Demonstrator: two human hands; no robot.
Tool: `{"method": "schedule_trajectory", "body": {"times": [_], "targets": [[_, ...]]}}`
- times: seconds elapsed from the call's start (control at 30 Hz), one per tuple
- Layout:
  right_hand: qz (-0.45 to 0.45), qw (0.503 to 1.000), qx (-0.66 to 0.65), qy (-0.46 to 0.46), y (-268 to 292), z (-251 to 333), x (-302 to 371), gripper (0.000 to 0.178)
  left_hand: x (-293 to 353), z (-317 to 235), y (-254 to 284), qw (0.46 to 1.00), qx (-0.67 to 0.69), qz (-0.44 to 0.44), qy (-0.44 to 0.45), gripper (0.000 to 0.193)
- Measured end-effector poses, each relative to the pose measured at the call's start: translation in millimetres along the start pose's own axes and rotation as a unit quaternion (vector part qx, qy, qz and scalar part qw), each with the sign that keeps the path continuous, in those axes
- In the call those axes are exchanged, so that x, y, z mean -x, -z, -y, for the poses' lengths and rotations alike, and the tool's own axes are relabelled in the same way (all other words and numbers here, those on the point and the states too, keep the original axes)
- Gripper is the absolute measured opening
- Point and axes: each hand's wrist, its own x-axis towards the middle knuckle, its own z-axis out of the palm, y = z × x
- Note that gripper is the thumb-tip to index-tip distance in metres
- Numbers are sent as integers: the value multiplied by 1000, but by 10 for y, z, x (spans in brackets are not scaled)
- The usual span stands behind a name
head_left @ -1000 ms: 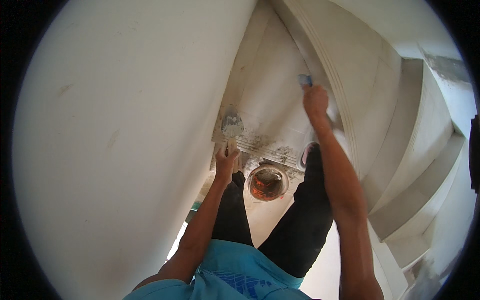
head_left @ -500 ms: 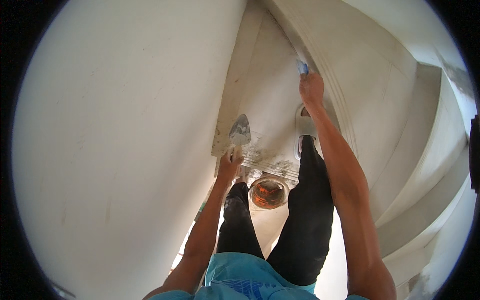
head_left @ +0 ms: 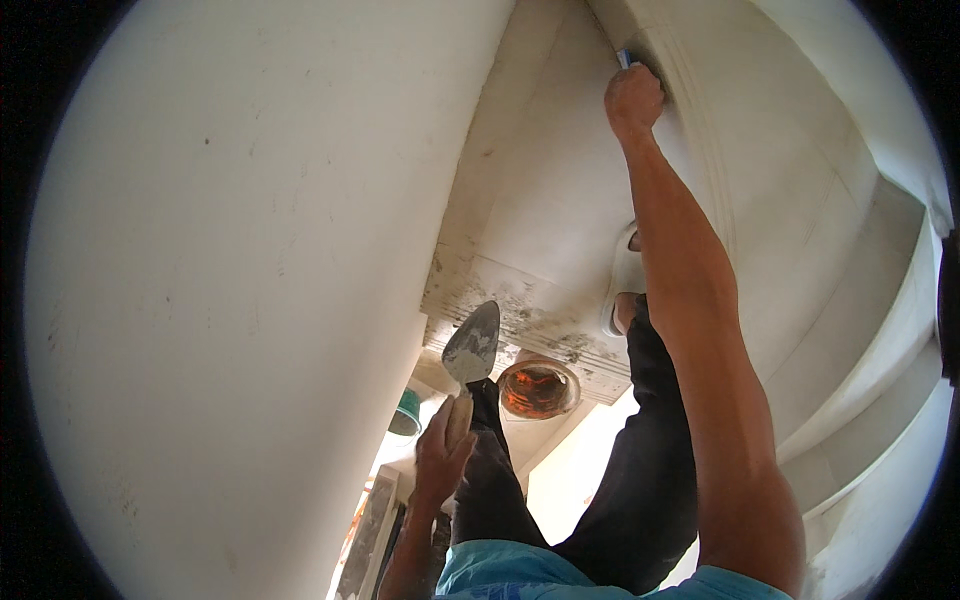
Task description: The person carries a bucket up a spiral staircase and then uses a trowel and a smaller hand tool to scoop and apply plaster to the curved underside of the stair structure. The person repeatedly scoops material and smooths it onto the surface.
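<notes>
My left hand (head_left: 442,458) grips the pale handle of a pointed trowel (head_left: 473,345). Its grey blade points away from me, smeared with light paste, above the step's dirty near edge. My right hand (head_left: 634,100), at the end of an outstretched arm, is closed round a small blue-and-white thing (head_left: 625,59). Only its tip shows past the fist, so its kind is unclear. That hand is low at the seam where the tread (head_left: 550,180) meets the riser of the curved stair on the right.
A round bucket (head_left: 573,398) with orange-stained insides stands below the step edge, between my legs. A green bucket (head_left: 406,414) sits lower left. The smooth white wall (head_left: 250,280) rises along the left. Curved steps (head_left: 790,230) climb on the right. My sandalled foot (head_left: 623,310) rests on the tread.
My right hand has moved farther away along the seam with the blue-and-white thing. My left hand has drawn the trowel back toward me. The view has shifted, bringing the green bucket into clearer sight.
</notes>
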Motion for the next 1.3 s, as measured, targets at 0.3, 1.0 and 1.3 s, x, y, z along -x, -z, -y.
{"method": "schedule_trajectory", "body": {"times": [0.3, 1.0, 1.3], "targets": [[30, 999, 16, -2, -295, 336, -265, 20, 216, -1209, 1334, 978, -159, 33, 135, 69], [-26, 996, 6, 81, -225, 726, -719, 16, 364, -1136, 1917, 967, -207, 123, 82, 62], [50, 979, 94, 173, -348, 918, -746, 20, 281, -1121, 2010, 969, -137, 195, 64, 63]]}}
